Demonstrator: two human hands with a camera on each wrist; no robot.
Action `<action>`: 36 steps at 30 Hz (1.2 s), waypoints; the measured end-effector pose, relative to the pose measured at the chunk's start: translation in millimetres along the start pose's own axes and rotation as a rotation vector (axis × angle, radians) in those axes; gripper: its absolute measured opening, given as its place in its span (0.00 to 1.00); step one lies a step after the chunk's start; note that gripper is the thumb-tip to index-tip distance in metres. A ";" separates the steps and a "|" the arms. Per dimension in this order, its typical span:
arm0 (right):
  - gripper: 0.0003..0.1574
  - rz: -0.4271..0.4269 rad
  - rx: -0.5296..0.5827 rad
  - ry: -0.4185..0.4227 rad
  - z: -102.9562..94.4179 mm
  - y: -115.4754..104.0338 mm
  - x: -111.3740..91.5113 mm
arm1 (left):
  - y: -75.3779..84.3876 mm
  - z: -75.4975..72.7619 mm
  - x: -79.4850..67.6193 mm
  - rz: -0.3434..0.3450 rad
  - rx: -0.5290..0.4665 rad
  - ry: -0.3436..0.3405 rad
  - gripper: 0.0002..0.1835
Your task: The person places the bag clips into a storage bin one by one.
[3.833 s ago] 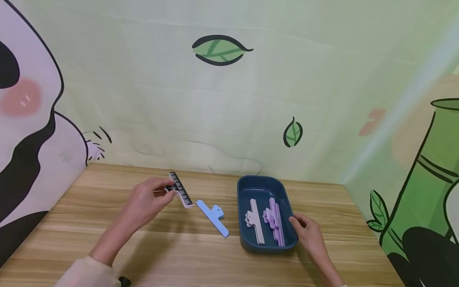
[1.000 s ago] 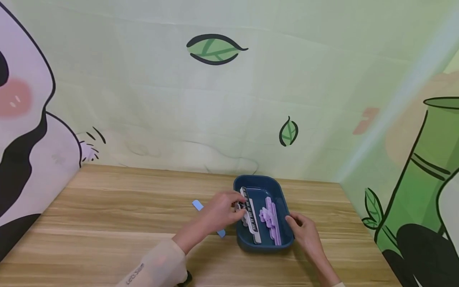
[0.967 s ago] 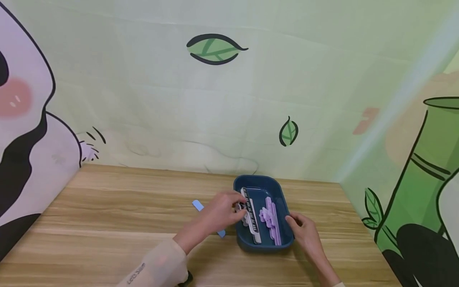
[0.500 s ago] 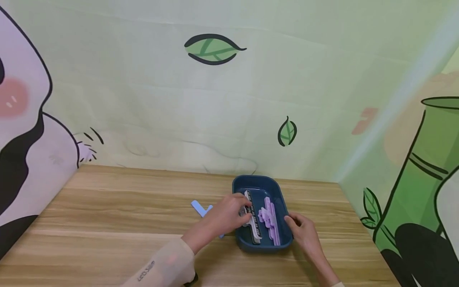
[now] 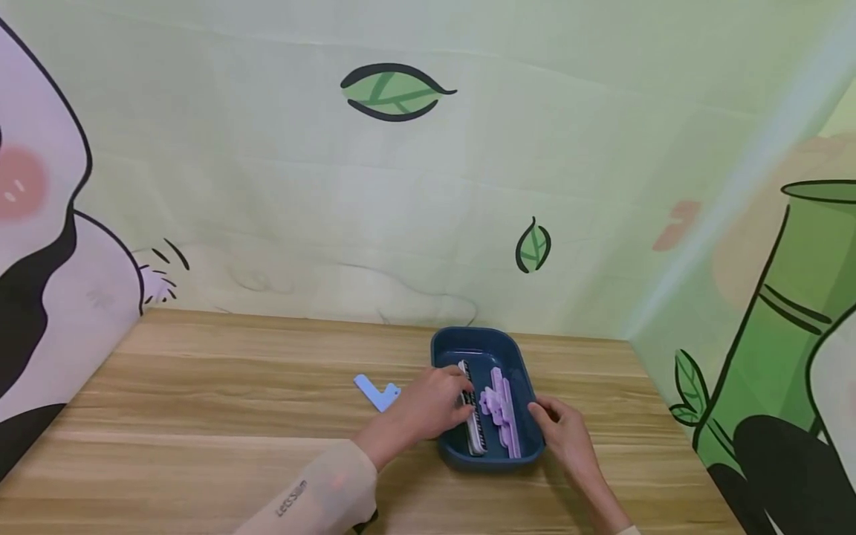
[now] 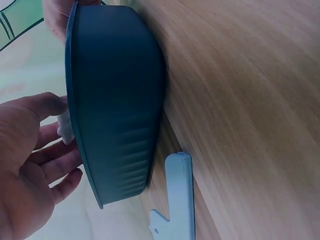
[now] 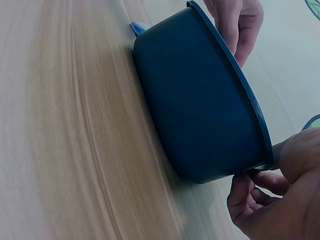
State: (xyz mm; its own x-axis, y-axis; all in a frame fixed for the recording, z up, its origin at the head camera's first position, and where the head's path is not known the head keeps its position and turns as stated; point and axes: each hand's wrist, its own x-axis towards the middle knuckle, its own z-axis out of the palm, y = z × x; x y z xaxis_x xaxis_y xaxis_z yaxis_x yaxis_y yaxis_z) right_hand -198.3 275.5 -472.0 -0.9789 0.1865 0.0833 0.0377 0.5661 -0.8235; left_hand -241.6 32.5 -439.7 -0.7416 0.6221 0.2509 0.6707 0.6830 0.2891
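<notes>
My left hand (image 5: 433, 401) reaches over the left rim of a dark blue plastic box (image 5: 491, 465) and pinches a clip with a black-and-white piano-key pattern (image 5: 476, 432), low inside the box. In the left wrist view a whitish part of a clip (image 6: 65, 129) shows between the thumb and fingers. The hand covers much of the piano-key clip and whatever lies under it. Purple clips (image 5: 503, 412) lie together on the right half of the box floor. My right hand (image 5: 567, 432) grips the box's right rim, thumb on top and fingers beneath.
A light blue clip (image 5: 369, 392) lies on the wooden table (image 5: 234, 394) left of the box, partly behind my left wrist. A wall cloth (image 5: 281, 186) with panda, leaf and bamboo drawings hangs behind the table.
The left hand has carried the piano-key clip from above the table at left into the box, then lower and slightly right, over the pale clip there. The right hand has stayed at the rim.
</notes>
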 end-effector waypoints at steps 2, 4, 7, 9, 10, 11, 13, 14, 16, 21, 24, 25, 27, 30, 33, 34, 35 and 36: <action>0.17 0.002 -0.002 -0.002 0.5 -0.2 -0.3 | 0.2 0.8 0.4 -0.015 -0.004 -0.015 0.16; 0.17 0.009 -0.001 -0.003 1.1 -0.1 -0.6 | 0.2 1.5 0.8 -0.035 -0.009 -0.035 0.15; 0.17 0.010 -0.003 -0.003 1.6 -0.2 -0.9 | -0.4 3.6 1.1 -0.069 -0.018 -0.063 0.15; 0.17 0.006 -0.002 -0.002 2.1 -0.3 -1.0 | -1.0 5.5 1.3 -0.081 -0.015 -0.066 0.16; 0.17 0.005 0.000 -0.002 2.3 -0.4 -1.0 | -1.4 6.5 1.4 -0.083 -0.013 -0.064 0.16; 0.17 0.004 0.003 0.000 2.5 -0.6 -1.1 | -1.6 7.3 1.4 -0.082 -0.013 -0.060 0.16; 0.17 0.003 0.008 0.000 3.0 -1.0 -1.4 | -1.9 8.6 1.4 -0.076 -0.006 -0.050 0.16; 0.17 0.002 0.011 -0.001 3.1 -1.0 -1.4 | -2.0 9.0 1.3 -0.072 -0.003 -0.046 0.16; 0.17 0.003 0.014 -0.003 3.4 -1.0 -1.5 | -2.3 9.4 1.2 -0.057 0.014 -0.037 0.16; 0.17 0.000 0.009 -0.004 2.9 -1.1 -1.3 | -5.3 12.2 1.0 -0.012 0.054 0.018 0.14; 0.17 -0.004 0.009 -0.004 2.3 -1.2 -1.0 | -8.1 13.5 0.1 0.015 0.041 0.081 0.11; 0.17 -0.004 0.011 -0.005 2.1 -1.2 -0.9 | -8.6 13.3 -0.5 0.020 0.031 0.101 0.10; 0.17 -0.001 0.012 -0.007 1.7 -1.1 -1.0 | -9.8 13.3 -2.0 0.027 0.012 0.139 0.09; 0.18 0.006 0.011 -0.011 1.0 -0.9 -1.4 | -10.0 11.8 -5.4 0.008 -0.026 0.180 0.10; 0.18 0.008 0.003 -0.016 0.4 -0.4 -1.1 | -10.4 9.5 -9.5 -0.045 -0.090 0.201 0.11; 0.18 0.009 0.002 -0.017 0.2 -0.3 -1.1 | -10.5 8.2 -11.0 -0.066 -0.111 0.204 0.11; 0.19 0.009 -0.001 -0.018 0.0 -0.1 -0.9 | -10.8 6.7 -12.7 -0.085 -0.131 0.206 0.12; 0.19 0.008 -0.004 -0.019 -0.2 -0.1 -0.7 | -11.2 5.3 -14.2 -0.100 -0.146 0.209 0.12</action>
State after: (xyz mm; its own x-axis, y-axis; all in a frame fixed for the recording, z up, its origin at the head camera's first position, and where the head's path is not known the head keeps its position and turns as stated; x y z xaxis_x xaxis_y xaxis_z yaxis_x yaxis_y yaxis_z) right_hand -197.6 275.5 -471.8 -0.9821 0.1762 0.0661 0.0465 0.5675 -0.8220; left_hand -238.5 18.0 -451.4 -0.7997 0.4515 0.3957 0.5973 0.6648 0.4486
